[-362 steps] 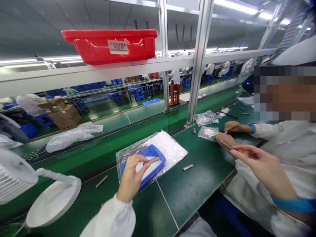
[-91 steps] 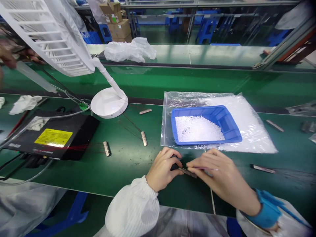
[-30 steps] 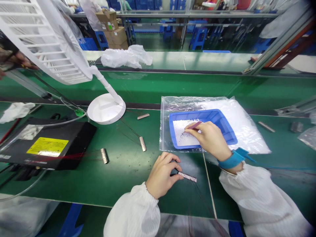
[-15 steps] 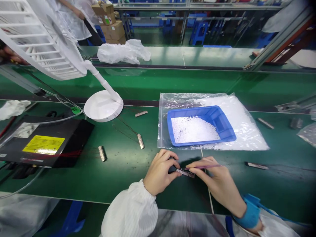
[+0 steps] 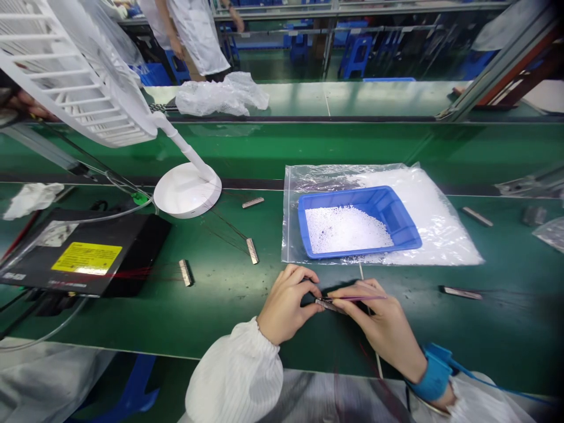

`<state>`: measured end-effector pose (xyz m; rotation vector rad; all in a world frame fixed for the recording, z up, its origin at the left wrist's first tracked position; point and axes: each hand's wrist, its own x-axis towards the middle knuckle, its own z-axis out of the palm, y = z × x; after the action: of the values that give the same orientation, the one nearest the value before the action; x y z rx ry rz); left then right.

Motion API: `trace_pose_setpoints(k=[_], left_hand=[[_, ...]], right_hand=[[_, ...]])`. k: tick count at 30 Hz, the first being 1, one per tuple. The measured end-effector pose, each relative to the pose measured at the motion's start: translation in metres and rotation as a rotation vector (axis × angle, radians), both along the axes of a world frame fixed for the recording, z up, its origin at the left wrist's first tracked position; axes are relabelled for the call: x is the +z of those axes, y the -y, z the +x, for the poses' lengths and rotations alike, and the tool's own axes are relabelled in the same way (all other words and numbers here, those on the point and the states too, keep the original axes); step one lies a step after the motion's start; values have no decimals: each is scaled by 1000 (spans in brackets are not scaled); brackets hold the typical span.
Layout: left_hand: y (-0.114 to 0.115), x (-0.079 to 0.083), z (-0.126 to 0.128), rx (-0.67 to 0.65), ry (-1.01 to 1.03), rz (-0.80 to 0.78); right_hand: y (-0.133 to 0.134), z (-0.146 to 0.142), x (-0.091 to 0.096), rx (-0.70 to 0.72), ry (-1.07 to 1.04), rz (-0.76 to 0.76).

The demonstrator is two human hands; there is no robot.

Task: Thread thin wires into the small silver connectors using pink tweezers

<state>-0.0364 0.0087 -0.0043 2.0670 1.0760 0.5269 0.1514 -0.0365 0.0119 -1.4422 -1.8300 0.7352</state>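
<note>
Your left hand (image 5: pixel 286 306) and right hand (image 5: pixel 378 324) are close together at the near side of the green bench (image 5: pixel 220 314), both working at one spot. The left fingertips (image 5: pixel 314 295) appear to pinch one end of a narrow metal strip (image 5: pixel 329 305), though shadow hides the exact contact. The right hand holds a thin pink stick (image 5: pixel 359 298) like a pen, its tip at the strip. The strip looks light, stiff and easy to drop; take it by its end or long edges, and mind the fine wires (image 5: pixel 224 226) trailing from similar strips (image 5: pixel 252 251). Just beyond your hands sits a blue tray (image 5: pixel 343 192) of white granules (image 5: pixel 346 230) on a clear plastic bag (image 5: pixel 293 235). A blue wrist strap (image 5: pixel 435 373) circles your right wrist. Further left stand a black box (image 5: pixel 88 258) and a white fan (image 5: pixel 187 190).
</note>
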Motion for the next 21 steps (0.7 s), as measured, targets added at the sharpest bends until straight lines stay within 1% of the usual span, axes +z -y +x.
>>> trace_pose_setpoints(k=[7, 12, 21], left_hand=[[0, 0, 0, 1, 6, -4], [0, 1, 0, 2, 4, -15], [0, 0, 0, -8, 15, -10]], right_hand=[[-1, 1, 2, 3, 0, 11], [-1, 3, 2, -33, 10, 29], [-1, 3, -2, 16, -1, 13]])
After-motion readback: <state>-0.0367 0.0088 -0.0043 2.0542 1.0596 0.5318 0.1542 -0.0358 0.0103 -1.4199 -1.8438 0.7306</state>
